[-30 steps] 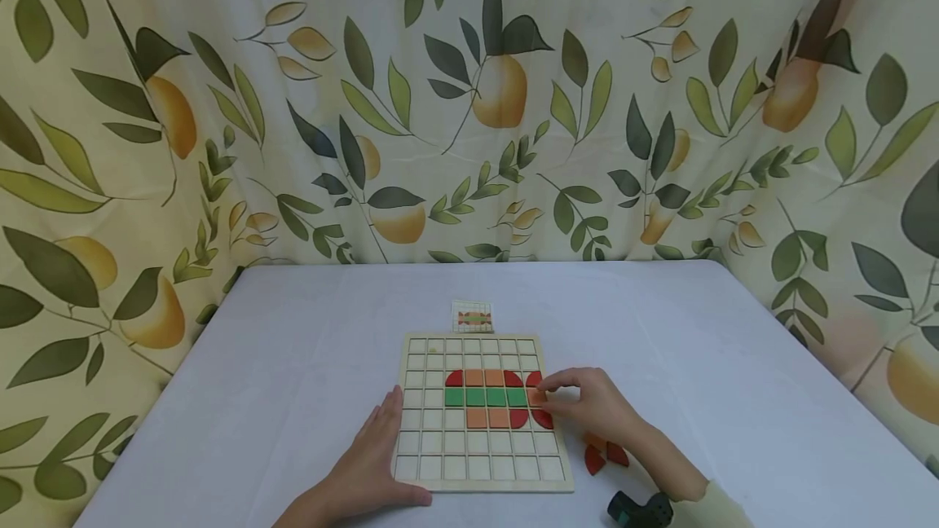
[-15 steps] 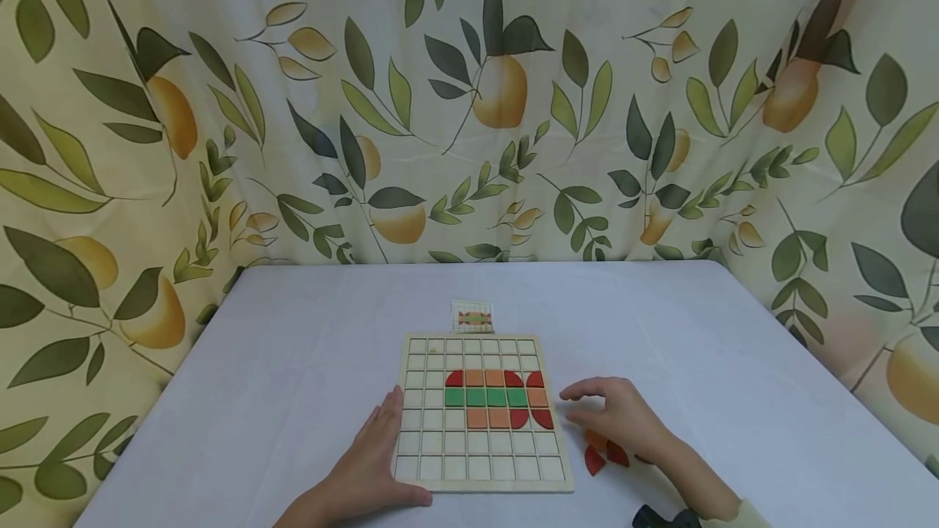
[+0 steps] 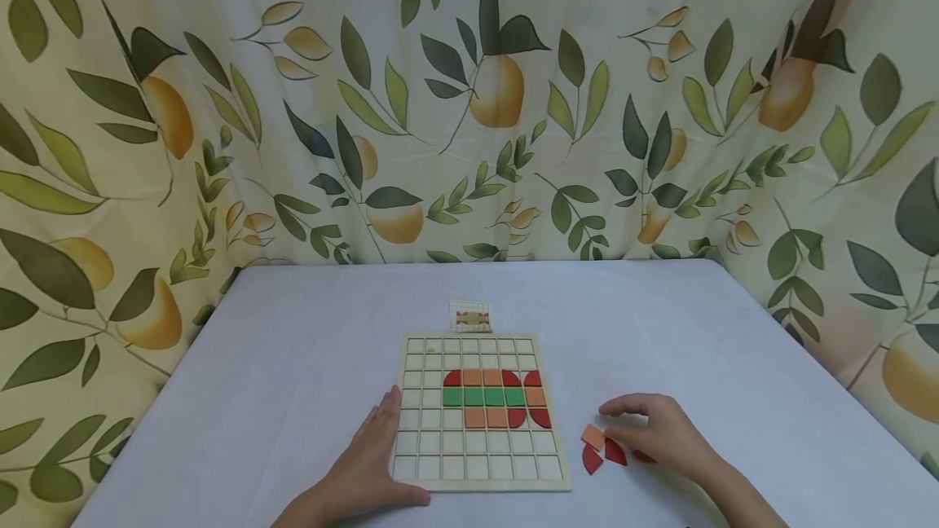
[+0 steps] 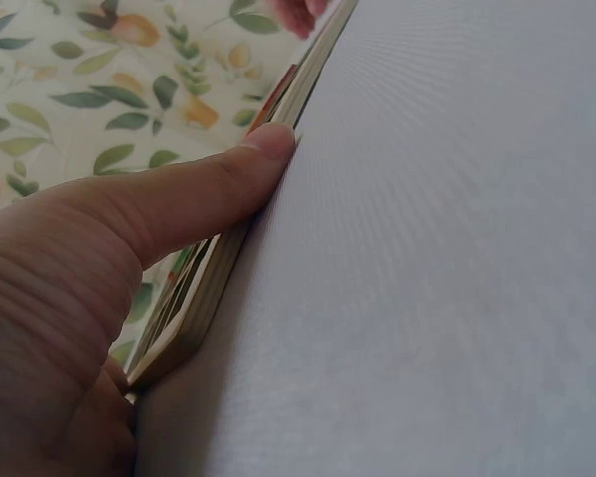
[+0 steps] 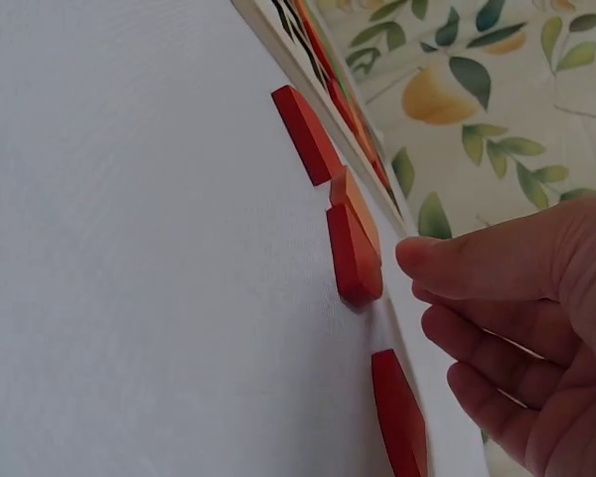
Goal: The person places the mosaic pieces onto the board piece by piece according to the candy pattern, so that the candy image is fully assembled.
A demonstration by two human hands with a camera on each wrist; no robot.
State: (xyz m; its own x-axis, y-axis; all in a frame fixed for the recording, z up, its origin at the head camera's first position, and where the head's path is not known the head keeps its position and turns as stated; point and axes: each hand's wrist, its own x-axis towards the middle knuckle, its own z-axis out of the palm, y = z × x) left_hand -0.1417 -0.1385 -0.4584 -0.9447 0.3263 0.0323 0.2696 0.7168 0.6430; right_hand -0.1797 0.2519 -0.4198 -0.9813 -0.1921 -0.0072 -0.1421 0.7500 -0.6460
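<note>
A wooden grid board (image 3: 480, 467) lies on the table, with green and orange square tiles and red quarter-round tiles set in several cells. My left hand (image 3: 367, 455) rests along its left side with fingers straight, the thumb (image 4: 214, 194) lying on the near edge. To the right of the board, my right hand (image 3: 656, 430) hovers over a small group of loose pieces and holds nothing. In that group are an orange square tile (image 3: 592, 436) and red tiles (image 3: 592, 460), one (image 3: 644, 456) partly under the hand. The right wrist view shows a red tile (image 5: 353, 253) leaning against the orange one.
A small pattern card (image 3: 470, 318) with a similar coloured design lies just beyond the board's far edge. White cloth (image 3: 308, 365) covers the table, and a curtain (image 3: 455, 186) printed with leaves and fruit hangs behind and at both sides.
My right hand has let go of an orange tile in the board's right column and moved right and nearer, over the loose pieces. The left hand has stayed at the board.
</note>
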